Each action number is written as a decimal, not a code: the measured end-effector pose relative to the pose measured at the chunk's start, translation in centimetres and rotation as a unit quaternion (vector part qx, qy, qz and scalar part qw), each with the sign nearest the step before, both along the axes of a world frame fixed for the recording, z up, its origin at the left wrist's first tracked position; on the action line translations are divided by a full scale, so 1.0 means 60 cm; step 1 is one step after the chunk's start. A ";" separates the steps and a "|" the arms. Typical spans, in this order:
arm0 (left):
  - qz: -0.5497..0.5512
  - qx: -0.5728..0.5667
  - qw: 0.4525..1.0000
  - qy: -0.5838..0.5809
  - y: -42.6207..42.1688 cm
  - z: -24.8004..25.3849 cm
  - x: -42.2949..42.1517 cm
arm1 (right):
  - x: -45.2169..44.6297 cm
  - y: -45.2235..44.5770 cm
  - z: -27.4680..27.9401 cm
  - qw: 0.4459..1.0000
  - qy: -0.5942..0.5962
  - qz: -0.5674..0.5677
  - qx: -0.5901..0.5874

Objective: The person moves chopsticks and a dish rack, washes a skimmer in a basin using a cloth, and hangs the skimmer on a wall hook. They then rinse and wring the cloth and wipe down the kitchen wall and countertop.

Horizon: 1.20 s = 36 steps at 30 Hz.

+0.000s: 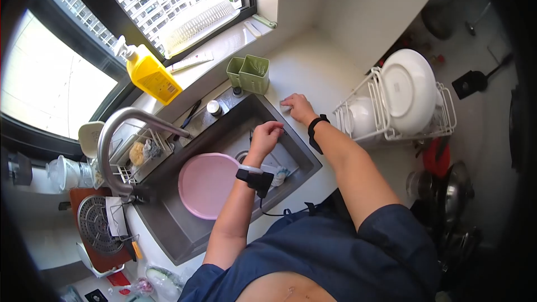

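My right hand (300, 108) is on the white counter beyond the sink's edge, its fingers closed on a small greyish thing (285, 106) too small to name. Over the grey sink (168, 235) is my left hand (267, 136), fingers curled together; what they hold, if anything, is hidden. A pink basin (206, 184) sits in the sink, left of my left forearm. Below my left hand, a crumpled whitish thing (279, 175) lies on the sink bottom near the drain.
A curved faucet (106, 151) rises at the sink's left. Behind stand a green caddy (256, 78) and a yellow pump bottle (152, 76). White plates (407, 90) fill a rack on the right. A brown board (84, 201) and bagged items (162, 282) are at lower left.
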<state>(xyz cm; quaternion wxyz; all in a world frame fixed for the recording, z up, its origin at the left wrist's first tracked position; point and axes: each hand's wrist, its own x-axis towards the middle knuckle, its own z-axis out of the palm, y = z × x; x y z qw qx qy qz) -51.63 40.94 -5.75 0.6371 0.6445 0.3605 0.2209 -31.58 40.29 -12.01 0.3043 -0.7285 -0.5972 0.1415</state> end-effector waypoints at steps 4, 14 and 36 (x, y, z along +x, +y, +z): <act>0.042 -0.033 0.998 -0.015 -0.026 0.004 -0.053 | -0.061 -0.079 0.014 0.999 0.043 0.009 0.021; 0.214 -0.133 0.967 -0.026 -0.061 0.030 -0.231 | -0.189 -0.106 0.118 0.664 0.714 0.008 -0.223; 0.433 -0.221 0.870 0.081 -0.190 -0.015 -0.486 | -0.484 -0.051 -0.074 0.845 0.325 0.139 -0.402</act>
